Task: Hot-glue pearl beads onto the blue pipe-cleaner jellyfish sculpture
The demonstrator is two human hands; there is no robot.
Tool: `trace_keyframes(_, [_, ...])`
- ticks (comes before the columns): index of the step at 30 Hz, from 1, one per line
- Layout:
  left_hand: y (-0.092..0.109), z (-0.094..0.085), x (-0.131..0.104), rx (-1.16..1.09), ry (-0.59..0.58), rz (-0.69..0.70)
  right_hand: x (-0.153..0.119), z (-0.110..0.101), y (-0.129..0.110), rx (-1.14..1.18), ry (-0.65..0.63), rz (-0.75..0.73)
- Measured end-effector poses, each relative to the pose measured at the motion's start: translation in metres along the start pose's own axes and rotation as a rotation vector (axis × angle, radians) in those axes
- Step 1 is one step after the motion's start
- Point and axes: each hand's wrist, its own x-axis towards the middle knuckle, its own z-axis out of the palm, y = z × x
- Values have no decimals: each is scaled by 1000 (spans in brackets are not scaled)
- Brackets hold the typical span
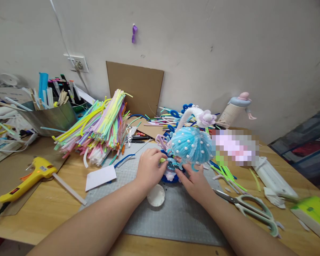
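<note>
A pipe-cleaner craft stands on the grey cutting mat [157,222], with a light-blue dome [191,145] dotted with white pearls and a white curved stem [186,115] ending in a lilac flower [207,118]. Below the dome is a dark-blue base [170,179]. My left hand [152,165] is closed at the craft's left side, a small yellow-green piece [162,160] at its fingertips. From the right, my right hand [193,177] grips the lower part under the dome, its fingers partly covered. A small white round dish [156,196] sits just in front of the base.
Left are a yellow glue gun [29,177], a white card [100,177], a pipe-cleaner bundle [104,124] and a metal container [48,119] of sticks. Scissors [250,206], loose green pipe cleaners [229,172] and a white packet [276,177] lie right. Cardboard [134,87] leans on the wall.
</note>
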Motion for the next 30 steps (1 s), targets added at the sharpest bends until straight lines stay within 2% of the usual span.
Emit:
trace_keyframes(4, [-6, -8, 2, -3, 32, 4, 1, -5, 4, 14, 32, 17])
trace_keyframes(6, [-12, -15, 6, -20, 28, -49, 2, -7, 10, 29, 64, 41])
trace_keyframes(9, [-25, -25, 13, -205, 50, -242, 4, -11, 18, 80, 109, 81])
trace_keyframes(12, [-35, -24, 19, -486, 107, -472, 5, -15, 20, 186, 144, 131])
trace_keyframes(14, [-39, -17, 20, -596, 86, -578, 4, -17, 17, 341, 158, 218])
trace_keyframes(18, [-37, -2, 17, -780, -7, -724, -3, -14, 11, 791, 226, 523])
trace_keyframes(25, [-29, 2, 12, -953, -77, -799, -12, 6, 9, 1050, 283, 697])
trace_keyframes(30, [-25, -1, 10, -942, -100, -798, -9, 3, 5, 1247, 258, 763])
